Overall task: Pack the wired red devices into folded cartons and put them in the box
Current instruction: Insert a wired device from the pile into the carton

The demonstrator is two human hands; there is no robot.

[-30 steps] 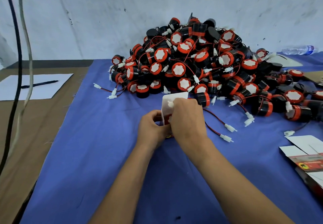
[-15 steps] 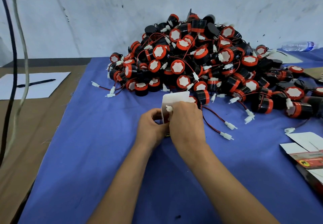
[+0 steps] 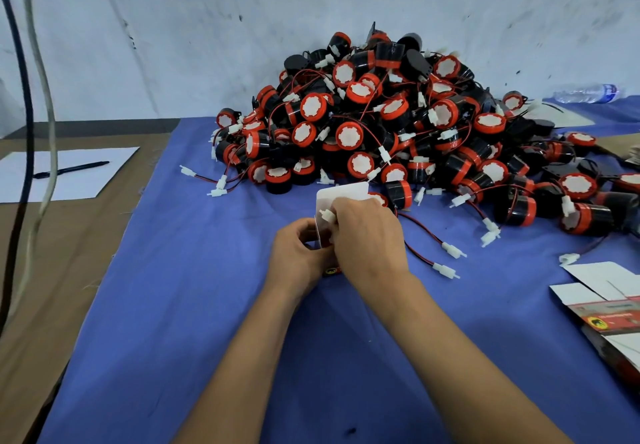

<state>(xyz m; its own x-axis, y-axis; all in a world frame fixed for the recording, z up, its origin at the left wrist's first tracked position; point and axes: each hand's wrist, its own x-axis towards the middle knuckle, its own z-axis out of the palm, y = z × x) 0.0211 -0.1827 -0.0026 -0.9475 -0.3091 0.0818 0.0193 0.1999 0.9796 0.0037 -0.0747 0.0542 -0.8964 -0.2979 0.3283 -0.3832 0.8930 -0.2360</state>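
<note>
— What did the surface look like around you?

— Your desk (image 3: 104,305) was brown, with a blue cloth (image 3: 194,305) spread over most of it, up to the far edge. Behind it stood a scuffed whitish wall (image 3: 173,38). On the bare left part lay a white sheet of paper (image 3: 79,180) with a black pen (image 3: 71,169) on it, and two cables (image 3: 27,104), one dark and one pale, hung down in front of that side.

— And the devices?

— A big pile of red devices (image 3: 398,125) sat against the far edge of the desk, their red-and-black wires and white plugs trailing onto the cloth. A plastic bottle (image 3: 585,93) lay at the far right corner. Flat cartons (image 3: 609,308) rested near the right edge.

— What were my hands doing?

— Near the middle of the desk, your left hand (image 3: 298,256) was curled round the small carton (image 3: 341,198), its white flap standing up. Your right hand (image 3: 367,236) was at the carton's mouth, fingers bent, pinching a white plug (image 3: 326,216). The device itself was hidden behind your hands.
</note>
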